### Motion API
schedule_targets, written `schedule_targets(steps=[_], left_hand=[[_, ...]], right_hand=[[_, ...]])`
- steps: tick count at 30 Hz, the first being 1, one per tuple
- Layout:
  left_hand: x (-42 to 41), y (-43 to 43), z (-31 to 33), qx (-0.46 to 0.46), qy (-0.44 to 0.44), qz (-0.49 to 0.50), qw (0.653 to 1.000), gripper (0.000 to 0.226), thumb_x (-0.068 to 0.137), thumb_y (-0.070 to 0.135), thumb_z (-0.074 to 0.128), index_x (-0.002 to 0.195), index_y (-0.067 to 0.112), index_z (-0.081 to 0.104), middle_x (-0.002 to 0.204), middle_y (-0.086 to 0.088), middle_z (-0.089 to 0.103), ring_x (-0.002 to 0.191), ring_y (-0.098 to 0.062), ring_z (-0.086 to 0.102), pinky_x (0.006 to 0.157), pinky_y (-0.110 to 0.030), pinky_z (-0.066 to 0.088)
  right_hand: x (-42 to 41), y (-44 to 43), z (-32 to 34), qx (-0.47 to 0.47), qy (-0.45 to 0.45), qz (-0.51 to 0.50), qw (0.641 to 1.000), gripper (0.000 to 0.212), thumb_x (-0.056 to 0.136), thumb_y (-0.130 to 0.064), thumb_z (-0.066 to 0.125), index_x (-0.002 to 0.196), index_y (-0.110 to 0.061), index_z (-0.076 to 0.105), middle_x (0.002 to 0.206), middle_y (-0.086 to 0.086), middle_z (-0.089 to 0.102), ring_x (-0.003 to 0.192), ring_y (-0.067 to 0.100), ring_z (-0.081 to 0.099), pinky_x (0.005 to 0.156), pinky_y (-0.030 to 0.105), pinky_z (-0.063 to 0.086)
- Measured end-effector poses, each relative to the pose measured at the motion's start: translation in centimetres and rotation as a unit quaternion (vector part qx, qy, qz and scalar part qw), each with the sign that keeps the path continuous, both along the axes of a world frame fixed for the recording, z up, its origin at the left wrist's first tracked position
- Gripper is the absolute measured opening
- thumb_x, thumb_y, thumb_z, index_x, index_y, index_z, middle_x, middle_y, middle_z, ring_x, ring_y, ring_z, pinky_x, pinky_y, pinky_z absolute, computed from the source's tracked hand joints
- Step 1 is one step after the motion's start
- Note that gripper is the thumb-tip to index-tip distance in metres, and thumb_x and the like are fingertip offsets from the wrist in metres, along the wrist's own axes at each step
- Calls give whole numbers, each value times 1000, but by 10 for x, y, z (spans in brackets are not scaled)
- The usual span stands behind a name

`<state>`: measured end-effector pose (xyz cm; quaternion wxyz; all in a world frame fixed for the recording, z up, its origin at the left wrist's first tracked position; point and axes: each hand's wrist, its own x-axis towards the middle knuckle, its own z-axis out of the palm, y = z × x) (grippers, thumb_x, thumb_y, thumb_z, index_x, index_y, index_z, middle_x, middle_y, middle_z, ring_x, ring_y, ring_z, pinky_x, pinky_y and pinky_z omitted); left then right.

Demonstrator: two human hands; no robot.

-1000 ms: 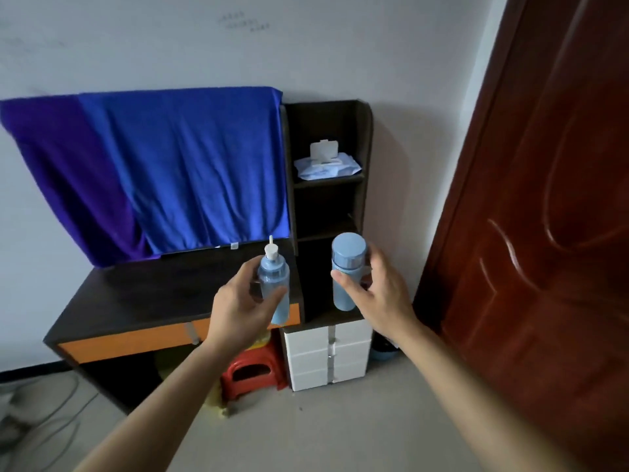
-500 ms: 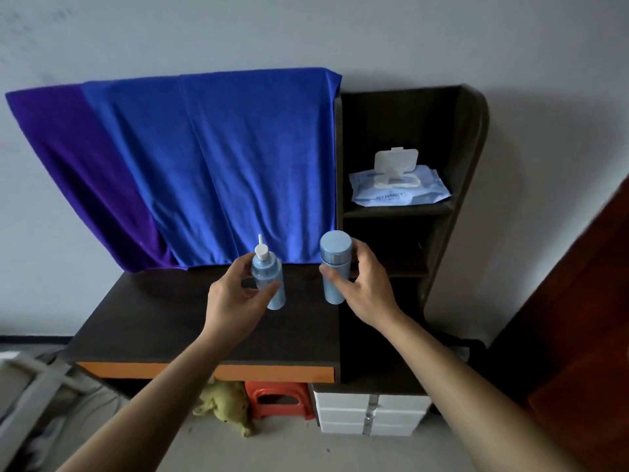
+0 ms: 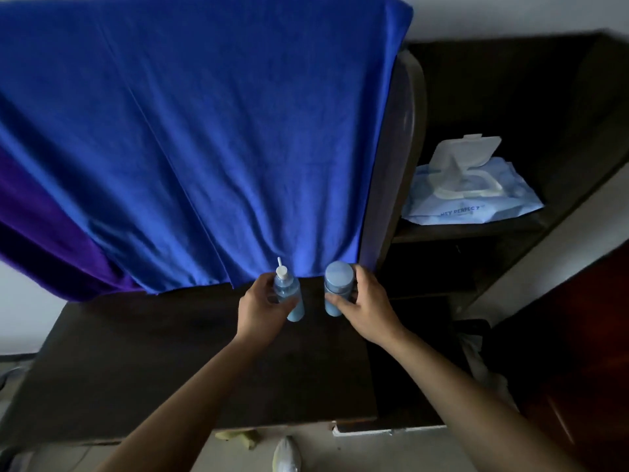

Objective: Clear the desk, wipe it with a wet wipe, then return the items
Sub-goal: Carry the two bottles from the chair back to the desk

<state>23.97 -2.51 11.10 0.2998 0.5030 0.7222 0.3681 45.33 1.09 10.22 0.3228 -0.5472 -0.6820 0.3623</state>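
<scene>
My left hand grips a pale blue bottle with a white nozzle, held upright over the back of the dark desk. My right hand grips a pale blue capped bottle just to its right. Both bottles are low near the desktop; whether they touch it I cannot tell. A wet wipe pack with its white lid flipped up lies on a shelf of the dark unit at the right.
A blue towel hangs over the back of the desk, with a purple one at its left. A dark red door stands at the right. A shoe shows on the floor below the desk front.
I have stepped up to the desk. Both hands carried the bottles forward and down to the rear of the desktop, below the blue towel's hem.
</scene>
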Motion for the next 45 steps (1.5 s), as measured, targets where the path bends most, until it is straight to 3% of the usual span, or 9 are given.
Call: schedule_targets(steps=[3, 10, 18, 21, 25, 29, 33, 39, 45], left_hand=[[-14, 38, -32, -39, 15, -28, 999, 38, 71, 32, 83, 102, 29, 62, 86, 14, 70, 80, 0, 66, 69, -20, 47], [-20, 96, -89, -90, 12, -89, 992, 42, 68, 34, 81, 103, 36, 58, 76, 25, 62, 72, 24, 53, 61, -2, 36], [-16, 106, -106, -92, 15, -143, 985, 49, 73, 34, 77, 116, 35, 53, 97, 12, 71, 93, -10, 68, 68, -10, 36], [-15, 98, -94, -99, 61, -168, 979, 75, 73, 33, 79, 139, 26, 44, 130, 5, 60, 124, -17, 54, 88, -20, 37], [-23, 67, -46, -24, 199, -178, 963, 85, 87, 43, 70, 154, 11, 28, 161, -10, 27, 149, -26, 24, 119, -42, 26], [-27, 12, 15, 140, 340, -88, 926, 73, 95, 53, 46, 155, 14, 30, 163, -15, 18, 151, -36, 15, 115, -56, 23], [-9, -47, 49, 151, 382, -8, 912, 73, 93, 56, 43, 155, 20, 29, 165, -14, 12, 152, -33, 7, 118, -58, 13], [52, -100, 68, 123, 389, -52, 912, 74, 92, 60, 33, 156, 22, 27, 166, -11, 5, 153, -30, 0, 120, -59, 10], [143, -98, 105, 199, 362, -189, 891, 75, 94, 59, 32, 157, 21, 22, 166, -11, 3, 153, -29, 0, 120, -58, 9]], right_hand=[[-20, 22, -21, -23, -54, -31, 998, 58, 82, -32, 81, 128, -11, 53, 121, 5, 60, 109, 17, 59, 89, 21, 41], [-46, 60, -60, -91, -79, -109, 987, 62, 81, -18, 83, 132, -2, 51, 129, 17, 58, 118, 32, 59, 96, 51, 50], [-39, 70, -67, -129, -71, -79, 986, 72, 88, -18, 76, 148, -9, 38, 145, 12, 51, 133, 25, 50, 112, 45, 43], [-37, 64, -53, -133, -105, -50, 984, 90, 90, -20, 74, 159, -7, 17, 162, 12, 31, 149, 25, 32, 121, 34, 27], [-31, 43, -18, 9, -124, -29, 992, 91, 94, -21, 69, 159, -5, 7, 167, 13, 15, 155, 21, 9, 126, 38, 18], [-20, 11, 20, 198, -135, 11, 971, 76, 102, -37, 56, 160, -10, 15, 168, 12, 15, 155, 19, 16, 124, 34, 22], [12, -24, 31, 329, -143, 28, 933, 66, 102, -40, 52, 157, -13, 28, 166, 17, 19, 152, 30, 25, 118, 48, 34], [96, -85, 17, 286, -235, -86, 925, 79, 98, -65, 40, 161, -21, 20, 168, 17, -2, 155, 39, 0, 120, 64, 15], [220, -165, 37, 223, -302, -264, 888, 81, 97, -72, 33, 162, -31, 8, 169, 11, -9, 155, 40, -1, 121, 63, 15]])
